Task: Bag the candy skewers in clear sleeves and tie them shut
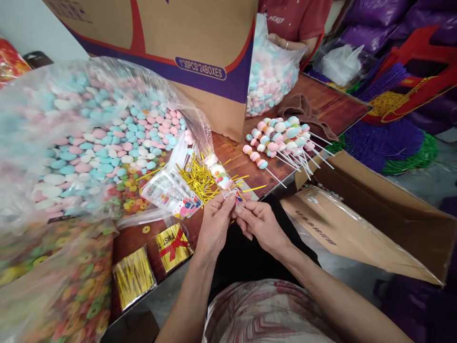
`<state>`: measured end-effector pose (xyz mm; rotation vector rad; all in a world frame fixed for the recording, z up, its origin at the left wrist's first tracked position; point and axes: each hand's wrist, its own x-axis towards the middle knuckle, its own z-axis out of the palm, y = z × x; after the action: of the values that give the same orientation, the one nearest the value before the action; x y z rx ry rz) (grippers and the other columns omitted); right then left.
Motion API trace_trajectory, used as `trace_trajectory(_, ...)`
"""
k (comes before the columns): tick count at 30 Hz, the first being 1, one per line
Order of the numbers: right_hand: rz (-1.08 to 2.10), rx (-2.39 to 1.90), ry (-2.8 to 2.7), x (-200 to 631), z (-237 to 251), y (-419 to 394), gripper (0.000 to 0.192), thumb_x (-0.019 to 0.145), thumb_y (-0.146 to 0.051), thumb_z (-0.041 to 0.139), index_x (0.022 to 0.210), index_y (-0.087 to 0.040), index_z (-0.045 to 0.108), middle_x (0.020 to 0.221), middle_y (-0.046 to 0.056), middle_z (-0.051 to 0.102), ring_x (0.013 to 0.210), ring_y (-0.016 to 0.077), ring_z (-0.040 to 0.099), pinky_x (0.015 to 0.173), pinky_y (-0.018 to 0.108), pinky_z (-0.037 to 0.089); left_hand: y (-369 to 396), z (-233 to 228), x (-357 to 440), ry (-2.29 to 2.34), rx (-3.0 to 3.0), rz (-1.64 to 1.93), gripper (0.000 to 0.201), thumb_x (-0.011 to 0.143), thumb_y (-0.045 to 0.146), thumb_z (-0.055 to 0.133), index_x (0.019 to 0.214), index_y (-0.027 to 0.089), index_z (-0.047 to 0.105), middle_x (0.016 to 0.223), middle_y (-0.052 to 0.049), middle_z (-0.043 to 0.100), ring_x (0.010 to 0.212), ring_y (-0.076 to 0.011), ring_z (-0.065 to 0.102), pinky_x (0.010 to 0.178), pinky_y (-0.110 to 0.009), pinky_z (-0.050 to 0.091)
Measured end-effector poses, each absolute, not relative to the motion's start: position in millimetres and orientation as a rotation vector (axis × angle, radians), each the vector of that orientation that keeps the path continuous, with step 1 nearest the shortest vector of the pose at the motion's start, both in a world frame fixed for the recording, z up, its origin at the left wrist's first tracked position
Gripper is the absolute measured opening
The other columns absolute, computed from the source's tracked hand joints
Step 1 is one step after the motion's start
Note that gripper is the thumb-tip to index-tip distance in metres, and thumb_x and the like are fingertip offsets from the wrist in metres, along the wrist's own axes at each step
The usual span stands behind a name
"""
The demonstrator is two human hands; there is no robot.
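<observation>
My left hand (216, 223) and my right hand (260, 222) meet at the table's near edge, both pinching the lower end of a bagged candy skewer (220, 174) that slants up to the left. The skewer holds pastel round candies inside a clear printed sleeve. Loose gold twist ties (198, 180) lie scattered just beyond my fingers. A stack of clear printed sleeves (170, 192) rests left of the ties. Further right, a pile of unwrapped candy skewers (282, 136) with white sticks lies on the wooden table (246, 162).
A big open bag of pastel candies (93, 138) and ring candies (82, 295) fills the left. Packets of gold ties (133, 276) lie near. A cardboard box (200, 52) stands behind. Another person (296, 21) handles a candy bag (269, 76). An open carton (374, 214) sits at right.
</observation>
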<state>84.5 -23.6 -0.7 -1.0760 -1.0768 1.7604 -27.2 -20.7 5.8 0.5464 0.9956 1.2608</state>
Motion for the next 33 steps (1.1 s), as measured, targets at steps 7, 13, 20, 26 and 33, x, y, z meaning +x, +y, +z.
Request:
trace_trajectory(7,1.834,-1.033,-0.99,67.7,11.0,-23.5,0.04,0.087,-0.052,0.059,0.068,-0.019,0.05,0.052,-0.007,0.05,0.039,0.0049,0.037,0.04,0.019,0.03,-36.2,4.1,-32.0,1.061,0.575,1.367,0.026,0.081,0.039,0.073,0.095,0.018,0.074,0.054,0.004,0.056,0.039,-0.0061,0.043,0.044,-0.02,0.045)
trace_trajectory(13,2.301,-0.772,-0.577,37.9,13.4,-37.1,0.037,0.086,-0.049,0.055,0.065,-0.019,0.051,0.038,-0.013,0.026,0.034,0.0047,0.015,0.038,0.02,0.019,-53.1,12.3,-63.2,1.002,0.425,1.452,0.023,0.075,0.037,0.079,0.083,0.017,0.072,0.057,0.002,0.055,0.046,-0.0072,0.048,0.049,-0.019,0.047)
trace_trajectory(20,1.351,-1.197,-2.085,68.2,20.3,-18.1,0.033,0.097,-0.027,0.046,0.068,-0.017,0.06,0.067,0.001,0.063,0.062,0.0115,0.054,0.058,0.023,0.035,-53.4,15.0,-72.6,1.019,0.466,1.602,0.019,0.074,0.031,0.08,0.081,0.016,0.071,0.058,0.003,0.045,0.057,-0.0081,0.046,0.061,-0.022,0.052)
trace_trajectory(26,0.26,-1.472,-2.535,103.9,14.8,21.9,0.015,0.093,-0.014,0.054,0.088,-0.017,0.068,0.091,0.008,0.065,0.082,0.018,0.056,0.063,0.027,0.033,-40.7,6.0,-75.4,1.074,0.39,1.574,0.023,0.072,0.028,0.082,0.081,0.011,0.069,0.059,0.005,0.042,0.049,-0.003,0.029,0.043,-0.014,0.03)
trace_trajectory(33,0.112,-0.953,-2.846,77.5,0.4,28.5,0.017,0.096,-0.014,0.052,0.086,-0.017,0.065,0.091,0.006,0.064,0.08,0.0178,0.053,0.067,0.03,0.034,-40.3,-1.5,-76.9,1.1,0.322,1.589,0.024,0.072,0.028,0.082,0.081,0.014,0.065,0.067,0.003,0.054,0.047,-0.0014,0.03,0.042,-0.013,0.027)
